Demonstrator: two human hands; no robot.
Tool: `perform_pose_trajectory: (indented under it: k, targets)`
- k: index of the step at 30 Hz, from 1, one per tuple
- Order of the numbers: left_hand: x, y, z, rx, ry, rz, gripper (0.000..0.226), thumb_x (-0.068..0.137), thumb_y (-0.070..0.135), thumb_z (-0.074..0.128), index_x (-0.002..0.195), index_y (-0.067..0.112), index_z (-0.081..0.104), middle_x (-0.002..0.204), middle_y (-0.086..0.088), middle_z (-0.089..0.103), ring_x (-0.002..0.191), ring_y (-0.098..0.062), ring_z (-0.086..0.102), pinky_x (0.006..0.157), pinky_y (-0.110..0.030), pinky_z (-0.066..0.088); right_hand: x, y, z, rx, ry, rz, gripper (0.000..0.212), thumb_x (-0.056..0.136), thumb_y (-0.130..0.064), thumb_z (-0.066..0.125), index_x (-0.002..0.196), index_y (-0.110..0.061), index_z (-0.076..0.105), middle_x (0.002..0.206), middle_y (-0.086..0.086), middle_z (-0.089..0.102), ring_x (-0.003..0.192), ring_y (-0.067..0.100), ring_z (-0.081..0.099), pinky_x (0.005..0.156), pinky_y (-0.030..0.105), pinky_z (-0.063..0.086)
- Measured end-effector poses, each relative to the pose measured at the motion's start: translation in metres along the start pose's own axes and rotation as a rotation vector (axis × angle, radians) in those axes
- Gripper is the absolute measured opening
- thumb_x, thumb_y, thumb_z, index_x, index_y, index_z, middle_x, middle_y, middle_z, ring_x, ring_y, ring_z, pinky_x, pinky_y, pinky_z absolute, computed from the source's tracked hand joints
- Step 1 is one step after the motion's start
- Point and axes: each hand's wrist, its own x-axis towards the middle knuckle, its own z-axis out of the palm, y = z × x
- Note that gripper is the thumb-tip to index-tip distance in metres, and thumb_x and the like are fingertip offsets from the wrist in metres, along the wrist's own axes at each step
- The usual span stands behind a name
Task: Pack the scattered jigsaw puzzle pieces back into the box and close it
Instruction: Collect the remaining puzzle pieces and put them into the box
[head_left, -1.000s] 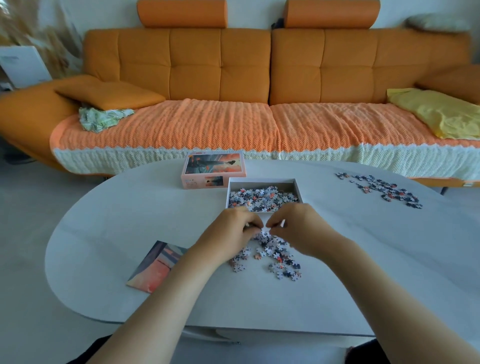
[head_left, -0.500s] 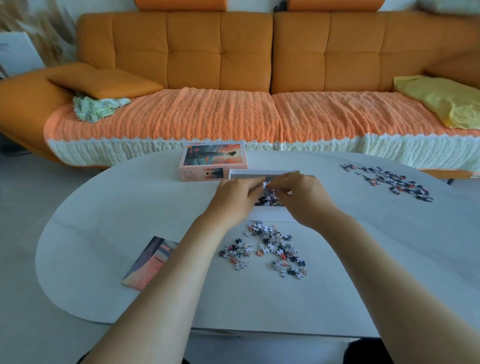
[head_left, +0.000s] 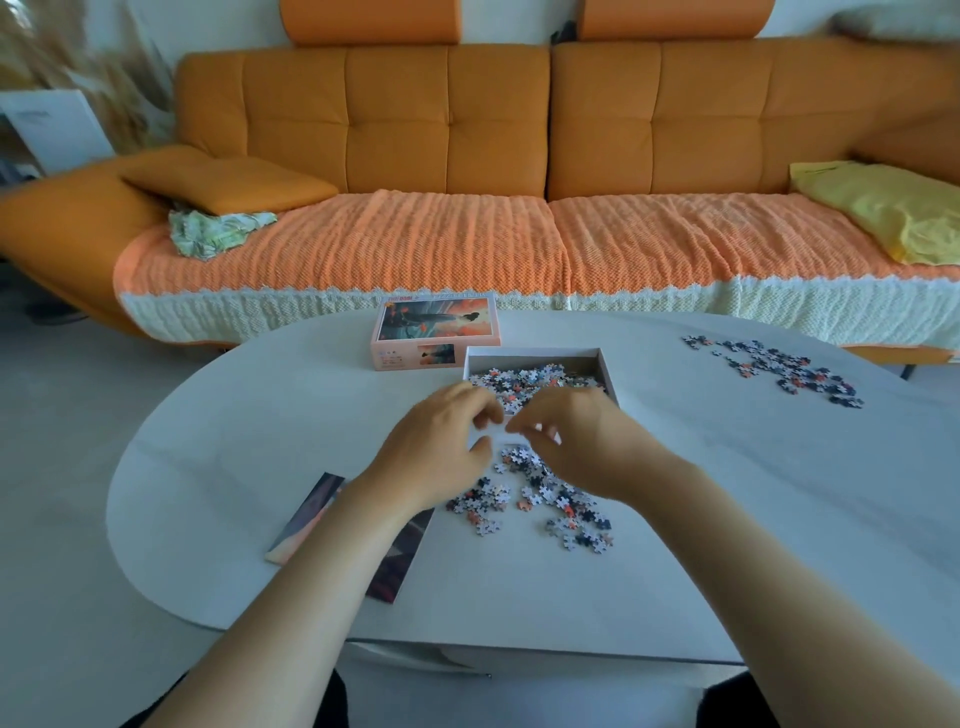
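Observation:
The open white box tray (head_left: 607, 370) sits mid-table, partly filled with puzzle pieces (head_left: 524, 382). Its pink picture lid (head_left: 435, 332) lies just left and behind it. A loose pile of pieces (head_left: 550, 501) lies on the table in front of the tray, and a second pile (head_left: 779, 366) lies far right. My left hand (head_left: 441, 449) and my right hand (head_left: 579, 441) hover side by side between the tray's near edge and the near pile. Their fingers are curled loosely apart, slightly blurred, and I see no pieces in them.
A picture card (head_left: 306, 519) lies on the white oval table (head_left: 727, 519) at the left, partly under my left forearm. An orange sofa (head_left: 467, 130) with a knitted cover stands behind the table. The table's front edge is close to me.
Both hands lifted from the near pile to over the tray, then came back toward me. They now hover between the tray and the pile with their fingers spread.

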Motion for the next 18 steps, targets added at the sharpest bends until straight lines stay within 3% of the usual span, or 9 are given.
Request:
perform_pose_trajectory:
  k: [2,4,6,8,14,18]
  targets:
    - [-0.016,-0.003,-0.005,0.014,-0.148,-0.078,0.024,0.079,0.013,0.056,0.094,0.031,0.053,0.093,0.013,0.05,0.081,-0.008,0.049,0.064,-0.023,0.039,-0.003,-0.006,0.012,-0.057,-0.107,-0.022,0.023,0.09,-0.015,0.058,0.105,-0.025,0.072,0.104,-0.01,0.067,0.088,0.009,0.06,0.079,0.027,0.05]
    - [-0.031,-0.011,-0.007,0.051,-0.26,-0.13,0.025,0.076,0.018,0.056,0.093,0.036,0.052,0.095,0.014,0.049,0.084,-0.006,0.049,0.068,-0.025,0.042,-0.005,-0.007,0.024,-0.085,-0.17,-0.031,0.024,0.088,-0.012,0.054,0.101,-0.023,0.071,0.099,-0.01,0.062,0.088,0.017,0.058,0.075,0.036,0.051]
    - [-0.041,-0.021,-0.008,0.044,-0.311,-0.154,0.027,0.078,0.02,0.056,0.097,0.038,0.053,0.1,0.016,0.048,0.093,-0.004,0.046,0.077,-0.027,0.044,-0.007,-0.009,0.031,-0.09,-0.248,0.009,0.028,0.088,-0.012,0.052,0.108,-0.022,0.069,0.111,-0.007,0.059,0.1,0.02,0.053,0.082,0.037,0.049]
    - [-0.048,-0.028,-0.011,0.002,-0.316,-0.171,0.029,0.082,0.021,0.058,0.103,0.04,0.053,0.102,0.018,0.045,0.097,-0.002,0.044,0.083,-0.024,0.042,-0.01,-0.011,0.034,-0.098,-0.285,0.027,0.034,0.088,-0.013,0.054,0.119,-0.023,0.066,0.125,-0.005,0.057,0.113,0.02,0.048,0.092,0.038,0.046]
    - [-0.051,-0.018,-0.007,0.049,-0.274,-0.151,0.04,0.089,0.029,0.055,0.129,0.03,0.053,0.113,0.011,0.049,0.112,-0.009,0.044,0.096,-0.028,0.04,-0.015,-0.01,0.016,-0.057,-0.23,0.124,0.032,0.095,-0.015,0.049,0.121,-0.026,0.066,0.125,-0.008,0.059,0.115,0.012,0.053,0.099,0.028,0.043]
    - [-0.045,0.003,0.008,0.058,-0.272,-0.099,0.037,0.09,0.022,0.053,0.127,0.022,0.059,0.11,0.003,0.048,0.107,-0.015,0.049,0.092,-0.035,0.046,-0.02,-0.004,0.02,-0.135,-0.257,0.146,0.042,0.092,-0.004,0.046,0.126,-0.023,0.062,0.134,-0.007,0.053,0.123,0.018,0.046,0.105,0.035,0.04]
